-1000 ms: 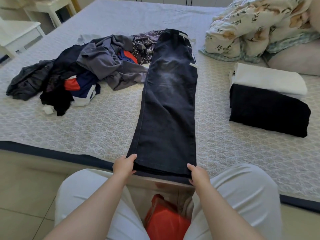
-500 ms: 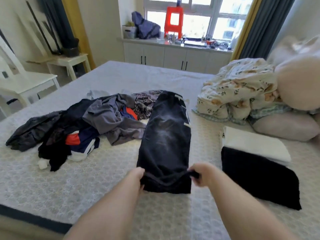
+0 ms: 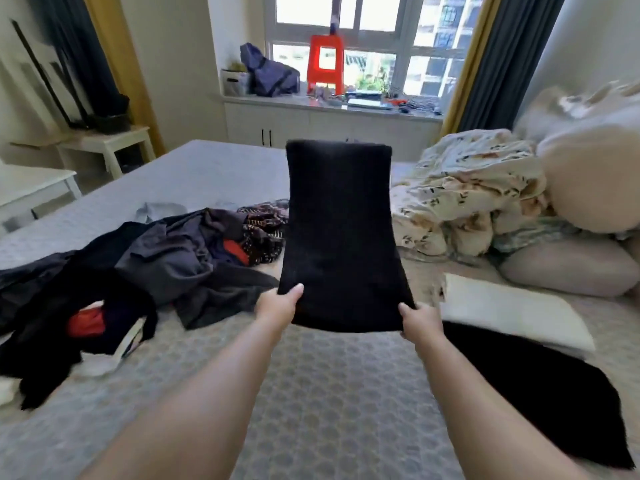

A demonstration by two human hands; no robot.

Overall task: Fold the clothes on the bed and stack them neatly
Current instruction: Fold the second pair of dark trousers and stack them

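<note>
The folded dark denim trousers (image 3: 341,237) hang raised above the grey quilted bed (image 3: 329,393), long axis running up and away, left hand (image 3: 280,303) and right hand (image 3: 419,320) gripping the near corners, folded black garment (image 3: 530,393) nearer the right.

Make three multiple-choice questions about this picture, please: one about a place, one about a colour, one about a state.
1. Where does the pile of unfolded clothes lie?
A. left of the dark trousers
B. on the white folded garment
C. on the windowsill

2. What colour is the stool on the windowsill?
A. blue
B. red
C. white

3. How are the dark trousers held?
A. flat on the bed
B. lifted, gripped by both hands
C. hanging from one hand

Answers: 1 A, the pile lies on the bed beside the left hand. 2 B, it shows red against the window. 3 B, the left hand and right hand each grip a lower corner, with the trousers raised off the bed.
</note>
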